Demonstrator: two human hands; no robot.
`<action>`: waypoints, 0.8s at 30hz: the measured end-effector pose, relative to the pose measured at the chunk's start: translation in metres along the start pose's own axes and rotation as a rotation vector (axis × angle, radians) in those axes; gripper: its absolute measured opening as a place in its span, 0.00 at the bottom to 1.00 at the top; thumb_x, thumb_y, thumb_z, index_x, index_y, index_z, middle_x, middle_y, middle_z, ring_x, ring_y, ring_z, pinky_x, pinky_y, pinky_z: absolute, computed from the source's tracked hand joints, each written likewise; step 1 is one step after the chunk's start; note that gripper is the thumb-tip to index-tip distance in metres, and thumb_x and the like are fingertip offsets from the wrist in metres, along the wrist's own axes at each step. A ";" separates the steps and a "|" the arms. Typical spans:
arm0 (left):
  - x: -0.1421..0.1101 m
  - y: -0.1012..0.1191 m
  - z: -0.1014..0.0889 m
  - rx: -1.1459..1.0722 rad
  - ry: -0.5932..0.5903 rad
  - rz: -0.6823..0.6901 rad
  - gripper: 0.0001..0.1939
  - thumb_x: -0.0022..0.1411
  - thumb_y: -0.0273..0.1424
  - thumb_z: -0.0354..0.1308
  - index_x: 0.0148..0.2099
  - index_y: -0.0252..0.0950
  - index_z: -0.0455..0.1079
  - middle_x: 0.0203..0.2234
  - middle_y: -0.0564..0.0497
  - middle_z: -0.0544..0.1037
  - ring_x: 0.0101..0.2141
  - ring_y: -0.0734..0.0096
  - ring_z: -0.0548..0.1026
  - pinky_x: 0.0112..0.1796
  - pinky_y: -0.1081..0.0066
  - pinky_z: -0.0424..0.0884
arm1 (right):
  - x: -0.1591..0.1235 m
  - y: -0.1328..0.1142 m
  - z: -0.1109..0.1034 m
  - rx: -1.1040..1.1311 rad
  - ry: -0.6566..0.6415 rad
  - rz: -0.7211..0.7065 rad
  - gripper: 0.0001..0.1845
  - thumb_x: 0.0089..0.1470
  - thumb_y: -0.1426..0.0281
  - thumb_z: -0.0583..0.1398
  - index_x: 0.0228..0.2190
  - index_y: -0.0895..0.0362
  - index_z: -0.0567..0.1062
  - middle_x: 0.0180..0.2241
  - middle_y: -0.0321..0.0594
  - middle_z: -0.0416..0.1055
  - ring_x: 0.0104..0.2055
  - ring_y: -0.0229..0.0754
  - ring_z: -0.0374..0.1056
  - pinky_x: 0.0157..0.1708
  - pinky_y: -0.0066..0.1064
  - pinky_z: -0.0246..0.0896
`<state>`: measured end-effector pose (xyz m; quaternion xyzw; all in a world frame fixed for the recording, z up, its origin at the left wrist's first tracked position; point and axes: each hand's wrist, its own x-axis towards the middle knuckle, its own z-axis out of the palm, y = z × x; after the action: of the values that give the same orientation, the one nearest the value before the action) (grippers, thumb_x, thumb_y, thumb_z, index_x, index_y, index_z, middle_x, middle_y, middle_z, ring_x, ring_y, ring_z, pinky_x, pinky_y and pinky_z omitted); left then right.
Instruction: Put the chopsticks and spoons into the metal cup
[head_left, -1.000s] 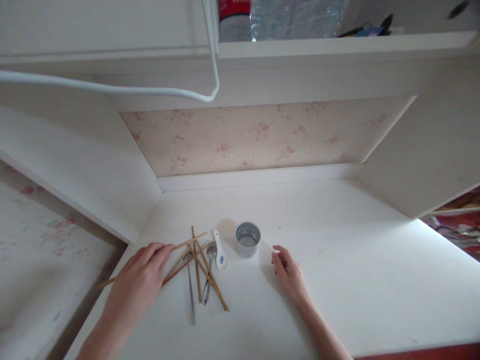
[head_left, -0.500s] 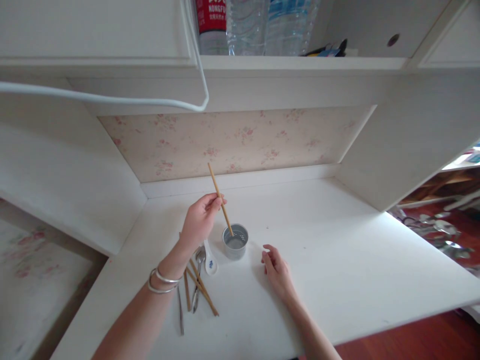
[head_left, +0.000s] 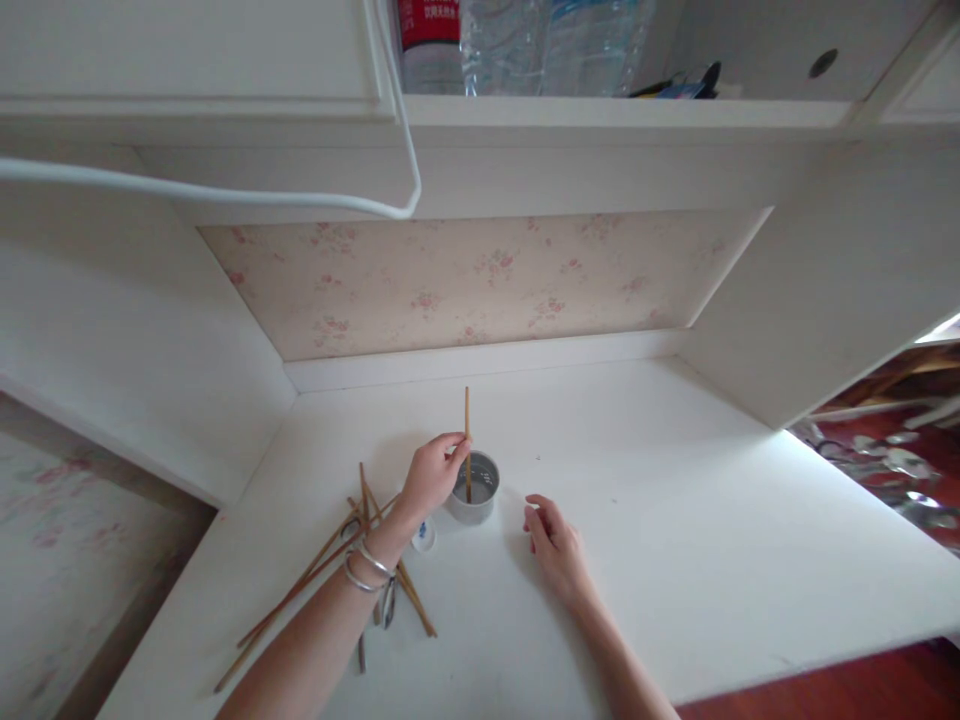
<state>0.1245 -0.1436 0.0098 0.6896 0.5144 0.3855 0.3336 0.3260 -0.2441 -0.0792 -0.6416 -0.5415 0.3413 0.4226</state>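
My left hand (head_left: 432, 478), a pair of silver bangles on its wrist, pinches a wooden chopstick (head_left: 467, 412) that stands almost upright. The chopstick's lower end is inside a grey metal tin (head_left: 474, 514) on the white tabletop. To the right of the tin, my right hand (head_left: 556, 550) rests on the table, holding nothing, with its fingers loosely bent and apart. Under and beside my left forearm lie several more chopsticks (head_left: 289, 598), a metal spoon (head_left: 388, 606) and a white ceramic spoon (head_left: 424, 537), each partly hidden by the arm.
White side panels and a floral back panel (head_left: 450, 285) enclose the tabletop (head_left: 675, 520). Overhead, a shelf holds clear plastic bottles (head_left: 502, 50) and one with a red label. A white cable (head_left: 300, 200) hangs in front. Shiny clutter (head_left: 892, 460) lies beyond the right edge.
My left hand has moved right and lower, close to the tin's rim. The chopstick has gone from leaning left to nearly upright, deeper in the tin. My right hand has stayed put.
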 end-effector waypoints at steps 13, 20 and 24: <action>-0.039 0.006 -0.020 -0.080 0.150 -0.015 0.18 0.64 0.40 0.52 0.51 0.35 0.69 0.47 0.43 0.74 0.43 0.68 0.74 0.42 0.70 0.72 | -0.004 -0.005 -0.001 -0.024 0.024 0.050 0.23 0.60 0.53 0.49 0.45 0.55 0.69 0.27 0.35 0.71 0.24 0.39 0.66 0.26 0.29 0.62; -0.133 0.008 -0.034 -0.268 0.024 -0.280 0.15 0.64 0.42 0.52 0.41 0.35 0.69 0.25 0.53 0.72 0.25 0.75 0.69 0.27 0.77 0.64 | -0.032 -0.030 0.011 -0.198 0.056 -0.156 0.17 0.61 0.57 0.51 0.39 0.55 0.72 0.25 0.37 0.72 0.26 0.41 0.69 0.30 0.29 0.62; -0.175 -0.013 -0.027 -0.360 -0.068 -0.398 0.17 0.64 0.44 0.51 0.36 0.35 0.68 0.20 0.57 0.65 0.23 0.77 0.65 0.25 0.77 0.60 | -0.047 -0.078 0.036 -0.151 -0.176 -0.334 0.13 0.63 0.63 0.50 0.38 0.54 0.72 0.29 0.38 0.74 0.28 0.38 0.69 0.31 0.26 0.62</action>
<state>0.0642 -0.3082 -0.0217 0.5171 0.5516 0.3740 0.5371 0.2531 -0.2800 -0.0239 -0.5405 -0.6994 0.2794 0.3750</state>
